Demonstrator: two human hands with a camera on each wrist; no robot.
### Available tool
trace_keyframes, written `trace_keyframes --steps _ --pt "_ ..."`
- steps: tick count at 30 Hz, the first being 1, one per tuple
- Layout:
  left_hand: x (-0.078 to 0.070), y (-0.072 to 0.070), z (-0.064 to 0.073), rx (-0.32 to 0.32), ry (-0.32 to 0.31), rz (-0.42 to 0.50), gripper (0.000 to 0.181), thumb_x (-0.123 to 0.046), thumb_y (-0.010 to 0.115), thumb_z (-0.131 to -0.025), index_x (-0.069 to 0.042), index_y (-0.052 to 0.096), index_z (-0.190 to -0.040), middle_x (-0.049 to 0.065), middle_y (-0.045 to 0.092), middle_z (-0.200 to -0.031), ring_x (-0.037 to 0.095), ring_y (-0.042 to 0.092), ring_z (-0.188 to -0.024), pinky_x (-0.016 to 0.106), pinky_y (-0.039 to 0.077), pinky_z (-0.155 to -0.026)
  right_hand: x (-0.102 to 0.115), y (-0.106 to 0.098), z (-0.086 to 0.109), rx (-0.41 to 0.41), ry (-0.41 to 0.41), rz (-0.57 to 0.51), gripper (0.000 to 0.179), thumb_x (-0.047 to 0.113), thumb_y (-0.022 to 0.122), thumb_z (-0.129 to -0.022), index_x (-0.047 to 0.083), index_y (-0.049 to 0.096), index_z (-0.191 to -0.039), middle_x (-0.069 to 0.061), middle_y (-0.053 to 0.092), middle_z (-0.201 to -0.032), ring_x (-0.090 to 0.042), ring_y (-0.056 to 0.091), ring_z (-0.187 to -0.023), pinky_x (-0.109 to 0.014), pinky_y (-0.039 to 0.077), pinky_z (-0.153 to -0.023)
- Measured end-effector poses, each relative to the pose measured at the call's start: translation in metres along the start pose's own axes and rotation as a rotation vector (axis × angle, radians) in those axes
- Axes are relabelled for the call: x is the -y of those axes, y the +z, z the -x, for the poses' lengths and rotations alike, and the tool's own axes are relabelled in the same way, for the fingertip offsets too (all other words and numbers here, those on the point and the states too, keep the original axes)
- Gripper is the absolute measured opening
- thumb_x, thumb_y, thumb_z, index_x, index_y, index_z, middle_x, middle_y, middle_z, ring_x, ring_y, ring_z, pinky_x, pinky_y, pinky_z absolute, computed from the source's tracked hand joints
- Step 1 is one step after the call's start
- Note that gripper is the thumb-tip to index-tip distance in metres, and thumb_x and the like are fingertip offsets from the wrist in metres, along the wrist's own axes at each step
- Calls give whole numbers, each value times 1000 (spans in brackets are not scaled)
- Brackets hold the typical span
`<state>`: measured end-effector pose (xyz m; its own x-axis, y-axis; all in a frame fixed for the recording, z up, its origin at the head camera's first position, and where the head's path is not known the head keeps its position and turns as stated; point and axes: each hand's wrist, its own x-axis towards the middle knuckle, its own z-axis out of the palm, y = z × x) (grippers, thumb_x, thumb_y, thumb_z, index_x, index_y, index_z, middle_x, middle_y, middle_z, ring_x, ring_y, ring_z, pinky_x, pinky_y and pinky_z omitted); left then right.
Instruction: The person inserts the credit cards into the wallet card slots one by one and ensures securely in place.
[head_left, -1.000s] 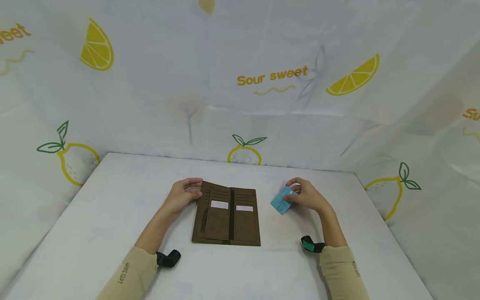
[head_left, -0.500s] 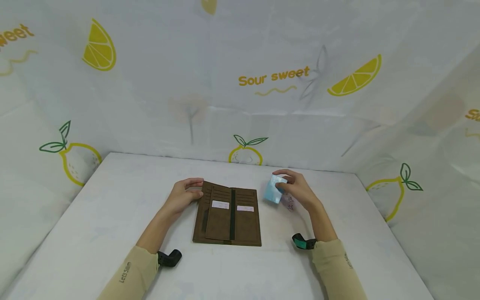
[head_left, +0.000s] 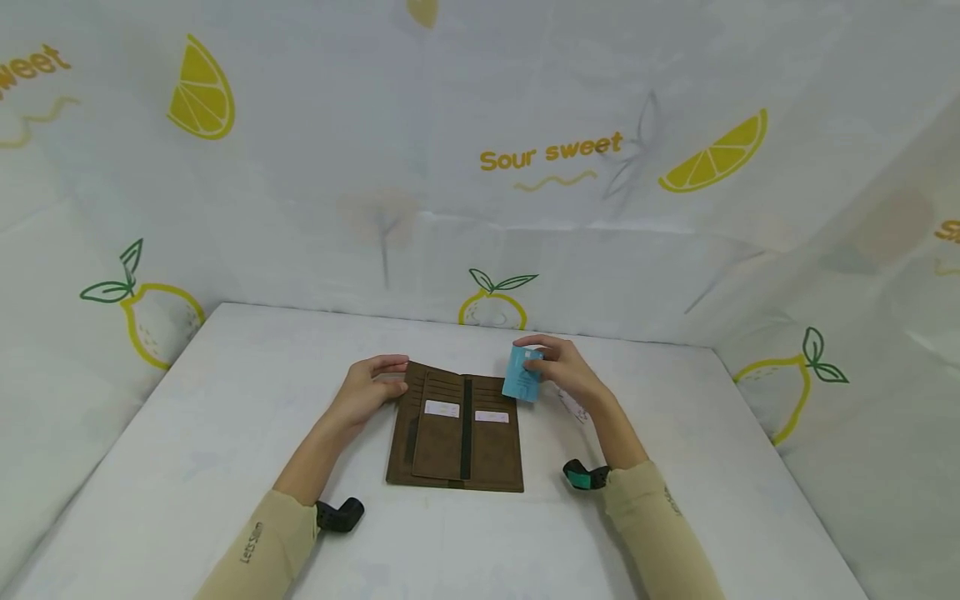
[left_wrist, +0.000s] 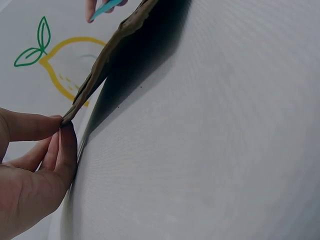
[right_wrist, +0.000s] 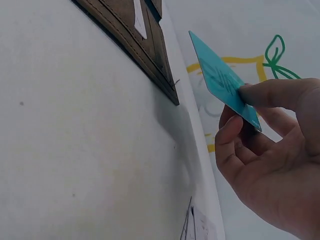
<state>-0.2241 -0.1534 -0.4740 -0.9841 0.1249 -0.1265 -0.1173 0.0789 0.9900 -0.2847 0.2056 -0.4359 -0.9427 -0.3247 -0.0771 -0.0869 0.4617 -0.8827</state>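
An open brown wallet (head_left: 491, 454) lies on the table with card slots on both sides and a dark strip down its middle. A white card (head_left: 442, 408) pokes out of a left slot, and another white card (head_left: 491, 417) out of a right one. My left hand (head_left: 363, 393) pinches the wallet's upper left edge between thumb and fingers; the left wrist view shows that edge lifted off the table. Between thumb and fingers, my right hand (head_left: 572, 373) holds a light-blue card (head_left: 521, 377) over the wallet's upper right corner. Its lower end is apart from the leather in the right wrist view.
A thin pale piece with dark print (right_wrist: 202, 227) lies on the white table (head_left: 450, 550), partly covered by my right hand in the head view. A lemon-print sheet (head_left: 315, 167) hangs behind the table. Black wrist devices sit at both cuffs.
My right hand has moved left with the blue card, from the table right of the wallet to its upper right corner. The left hand still holds the wallet's edge.
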Motion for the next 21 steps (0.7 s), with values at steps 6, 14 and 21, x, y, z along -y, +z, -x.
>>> trace_keyframes --steps 6,14,21 --pt "-1 0 1 2 -1 0 50 4 64 -102 5 56 -151 28 55 -156 35 61 -138 13 56 -92 3 15 -9 41 -20 17 39 6 66 -104 7 68 -144 -8 69 -103 -17 57 -86 -31 57 -75" --pt "-2 0 2 -6 -4 0 51 5 64 -102 5 55 -152 27 55 -156 33 63 -136 13 57 -92 6 29 -17 53 -44 42 38 7 70 -101 8 71 -139 -10 71 -101 -17 58 -84 -28 53 -73" --pt "-2 1 2 1 1 -7 50 4 64 -102 5 55 -152 28 55 -156 35 61 -138 13 56 -93 6 34 -18 69 -76 63 37 6 68 -102 6 70 -138 -12 69 -99 -18 58 -81 -28 52 -69"
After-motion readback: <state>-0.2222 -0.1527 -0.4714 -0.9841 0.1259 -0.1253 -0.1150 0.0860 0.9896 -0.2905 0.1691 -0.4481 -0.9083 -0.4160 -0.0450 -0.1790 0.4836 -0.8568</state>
